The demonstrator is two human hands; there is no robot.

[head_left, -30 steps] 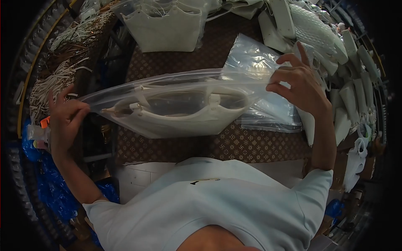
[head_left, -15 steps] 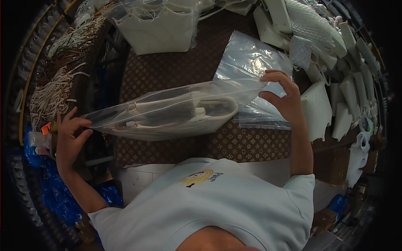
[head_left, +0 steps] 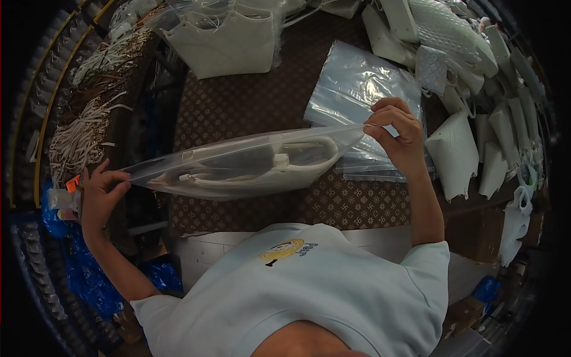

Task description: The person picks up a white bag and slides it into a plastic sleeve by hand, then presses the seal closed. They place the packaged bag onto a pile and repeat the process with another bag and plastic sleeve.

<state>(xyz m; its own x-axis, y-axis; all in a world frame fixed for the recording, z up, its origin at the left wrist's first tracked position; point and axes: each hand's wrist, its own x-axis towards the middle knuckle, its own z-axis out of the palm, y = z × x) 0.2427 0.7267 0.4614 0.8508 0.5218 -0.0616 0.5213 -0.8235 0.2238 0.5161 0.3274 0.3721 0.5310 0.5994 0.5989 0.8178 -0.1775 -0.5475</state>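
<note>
A clear plastic bag (head_left: 238,149) is stretched taut between my two hands, above the brown patterned cloth. Inside it lies a cream handbag (head_left: 256,181) with its handle loop toward the right. My left hand (head_left: 104,193) pinches the bag's left corner between thumb and fingers. At the right end, my right hand (head_left: 398,131) pinches the other corner with thumb and forefinger. A stack of flat clear plastic bags (head_left: 357,77) lies on the cloth, partly behind my right hand.
Another cream handbag (head_left: 232,44) in plastic stands at the table's back. Cream bags (head_left: 455,152) are heaped along the right. Straps and chains (head_left: 80,134) hang over a rail at the left. Blue plastic (head_left: 95,279) lies low at the left.
My right thumb and forefinger have closed together on the corner of the plastic bag. The bag's upper edge is now straighter and tighter. My left hand keeps its pinch.
</note>
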